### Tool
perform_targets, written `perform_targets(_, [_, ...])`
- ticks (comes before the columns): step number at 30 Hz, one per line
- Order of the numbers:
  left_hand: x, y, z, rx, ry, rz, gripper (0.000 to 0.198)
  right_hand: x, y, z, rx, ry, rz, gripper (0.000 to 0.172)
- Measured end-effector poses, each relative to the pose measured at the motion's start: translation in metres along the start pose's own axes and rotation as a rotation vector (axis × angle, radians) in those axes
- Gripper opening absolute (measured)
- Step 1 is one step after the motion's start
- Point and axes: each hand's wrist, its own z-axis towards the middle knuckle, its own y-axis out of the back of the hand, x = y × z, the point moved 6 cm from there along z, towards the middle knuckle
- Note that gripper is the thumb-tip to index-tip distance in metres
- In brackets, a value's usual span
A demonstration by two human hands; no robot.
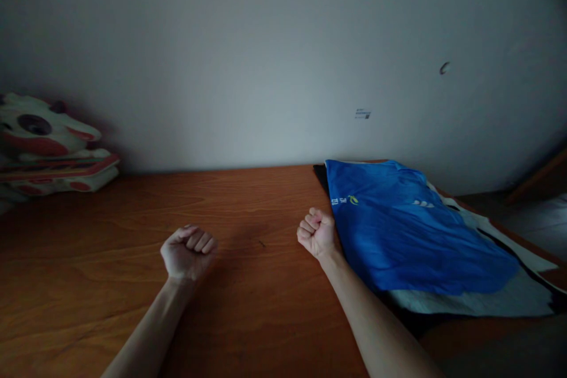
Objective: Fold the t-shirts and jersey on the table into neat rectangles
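Over the wooden tabletop, my left hand is closed in a fist, with its fingers curled in and nothing showing between them. My right hand also makes a fist, and no object shows in it. It is nearest to the left edge of a blue garment, which lies flat on the right part of the table. White and yellow prints mark the blue cloth. Grey cloth shows along its lower edge, and black and white cloth peeks out around it.
A toy shaped like a cartoon animal with a keyboard stands at the table's back left. Behind the table rises a pale wall with a small printed label and a hole. A small dark mark is on the wood.
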Motion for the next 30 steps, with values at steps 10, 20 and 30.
perform_targets(10, [0.003, -0.002, -0.001, -0.077, 0.027, -0.031, 0.045, -0.002, -0.005, -0.002, -0.016, -0.037, 0.041, 0.05])
perform_targets(20, [0.007, -0.002, 0.001, -0.048, 0.028, 0.045, 0.05, 0.001, 0.001, 0.0, -0.118, 0.045, 0.021, 0.049])
perform_targets(30, [0.014, -0.003, 0.006, -0.177, 0.121, 0.145, 0.041, -0.009, 0.0, 0.007, -0.085, 0.199, -0.603, 0.039])
